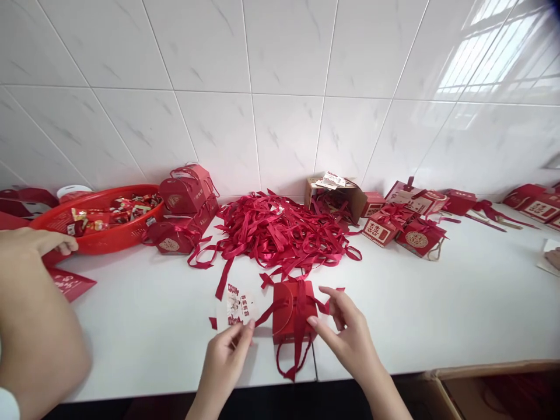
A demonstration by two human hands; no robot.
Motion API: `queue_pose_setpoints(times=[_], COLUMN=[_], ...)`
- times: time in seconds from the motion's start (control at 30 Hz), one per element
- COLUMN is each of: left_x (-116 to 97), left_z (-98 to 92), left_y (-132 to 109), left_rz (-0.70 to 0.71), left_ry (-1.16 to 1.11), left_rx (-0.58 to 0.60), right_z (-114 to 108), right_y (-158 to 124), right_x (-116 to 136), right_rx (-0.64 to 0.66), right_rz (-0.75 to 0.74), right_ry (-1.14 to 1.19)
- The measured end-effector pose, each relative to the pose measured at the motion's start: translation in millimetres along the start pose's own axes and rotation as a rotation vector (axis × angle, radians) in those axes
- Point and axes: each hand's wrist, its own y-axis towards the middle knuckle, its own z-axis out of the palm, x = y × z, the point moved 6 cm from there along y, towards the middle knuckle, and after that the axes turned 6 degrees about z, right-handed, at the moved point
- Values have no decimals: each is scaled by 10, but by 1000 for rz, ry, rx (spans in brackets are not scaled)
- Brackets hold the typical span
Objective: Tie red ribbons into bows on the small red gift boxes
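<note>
A small red gift box lies near the table's front edge, its cord handle hanging toward me. A dark red ribbon runs over the box, with ends trailing to both sides and to the front. My left hand is closed, pinching the left ribbon end between thumb and fingertips. Just behind it lies a white printed card, partly covered. My right hand is open at the box's right side, thumb tip at the ribbon and index finger raised apart from it.
Behind the box spreads a heap of red ribbons. To the left are stacked boxes and a red basket of wrapped sweets. Another person's arm reaches in there. Tied boxes and a cardboard box stand right.
</note>
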Motion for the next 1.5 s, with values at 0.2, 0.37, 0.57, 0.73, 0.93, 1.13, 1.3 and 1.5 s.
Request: queue_pose_setpoints(times=[0.2, 0.37, 0.57, 0.73, 0.93, 1.13, 1.3, 1.5], left_x=[-44, 274, 443, 444, 455, 547, 198, -828], left_z=[-475, -391, -364, -373, -409, -583, -798, -353], left_y=[73, 303, 298, 294, 273, 212, 296, 823], left_rz=[103, 13, 44, 58, 48, -150, -206, 317], left_ry=[329, 322, 263, 279, 219, -125, -230, -95], left_rx=[-616, -253, -135, -121, -158, -358, -550, -234], right_z=[174, 253, 179, 41, -134, -246, -141, 221], right_y=[169, 245, 370, 550, 1396, 1916, 1578, 1374], right_x=[317, 465, 527, 812, 1648, 1896, 1456, 1038], right_rx=[116, 206, 324, 379, 201, -31, 106, 422], right_rz=[-18, -38, -62, -188, -428, -576, -467, -307], right_ry=[-262, -279, -190, -258, -213, 214, 90, 47])
